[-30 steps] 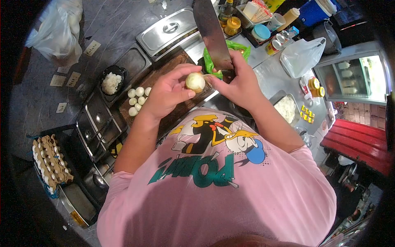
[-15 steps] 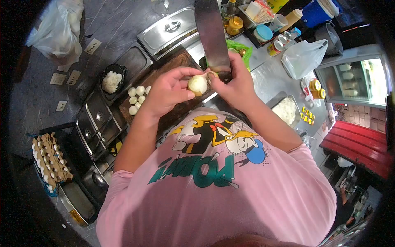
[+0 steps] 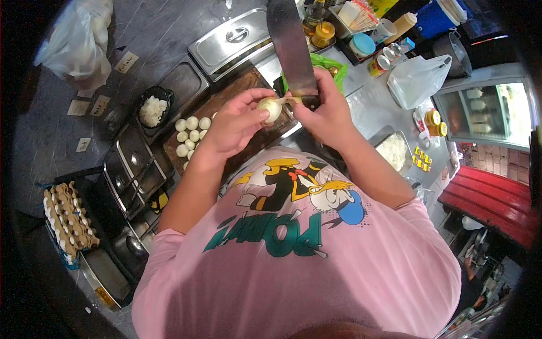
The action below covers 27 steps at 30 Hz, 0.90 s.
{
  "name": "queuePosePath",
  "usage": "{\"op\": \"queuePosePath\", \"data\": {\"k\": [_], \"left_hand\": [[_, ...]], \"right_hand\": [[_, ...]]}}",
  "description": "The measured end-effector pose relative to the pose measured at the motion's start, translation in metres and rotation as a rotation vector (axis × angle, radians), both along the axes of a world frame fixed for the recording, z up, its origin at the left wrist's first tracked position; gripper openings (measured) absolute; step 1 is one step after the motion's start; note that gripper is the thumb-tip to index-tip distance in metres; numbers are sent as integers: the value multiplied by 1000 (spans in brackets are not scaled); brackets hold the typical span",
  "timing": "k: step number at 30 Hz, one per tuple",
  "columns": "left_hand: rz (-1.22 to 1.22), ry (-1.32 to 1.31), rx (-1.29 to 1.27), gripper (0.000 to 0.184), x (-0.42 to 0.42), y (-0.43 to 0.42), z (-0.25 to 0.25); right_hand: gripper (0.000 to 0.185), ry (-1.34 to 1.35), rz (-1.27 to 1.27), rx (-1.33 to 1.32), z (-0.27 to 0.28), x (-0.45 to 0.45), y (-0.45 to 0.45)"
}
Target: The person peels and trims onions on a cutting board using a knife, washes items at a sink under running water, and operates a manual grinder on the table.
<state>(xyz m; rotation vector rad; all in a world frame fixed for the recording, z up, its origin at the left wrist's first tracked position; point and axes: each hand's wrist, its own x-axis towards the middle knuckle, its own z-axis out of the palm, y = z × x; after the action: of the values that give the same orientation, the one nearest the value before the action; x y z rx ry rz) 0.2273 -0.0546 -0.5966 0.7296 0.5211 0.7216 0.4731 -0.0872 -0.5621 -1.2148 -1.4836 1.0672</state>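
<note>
From my remote seat I see both grips closed at the centre of the frame: my left hand is clamped around a pale onion, and my right hand is clamped on a broad knife, its blade pointing to the top edge, the thumb close to the onion. Below them is a dark wooden board, stained and worn, with pale round onions clustered on its left part. Steel lidded trays sit beyond it. The right half is a shiny steel counter carrying a white plastic bag. A scratched grey surface with paper labels spreads over the upper left; egg trays stand lower left. At far right I make out a lit glass-fronted cabinet above a red ribbed panel.
</note>
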Motion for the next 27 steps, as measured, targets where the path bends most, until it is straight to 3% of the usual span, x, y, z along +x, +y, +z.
{"op": "queuePosePath", "data": {"k": [18,20,27], "left_hand": [[-212,224,19,53,-19,17,1],[-235,238,46,51,-20,17,-2],[-299,326,77,53,-23,19,4]], "right_hand": [[58,-11,-19,98,-4,6,16],[58,-137,13,90,1,6,16],[57,-46,52,59,-3,2,21]]}}
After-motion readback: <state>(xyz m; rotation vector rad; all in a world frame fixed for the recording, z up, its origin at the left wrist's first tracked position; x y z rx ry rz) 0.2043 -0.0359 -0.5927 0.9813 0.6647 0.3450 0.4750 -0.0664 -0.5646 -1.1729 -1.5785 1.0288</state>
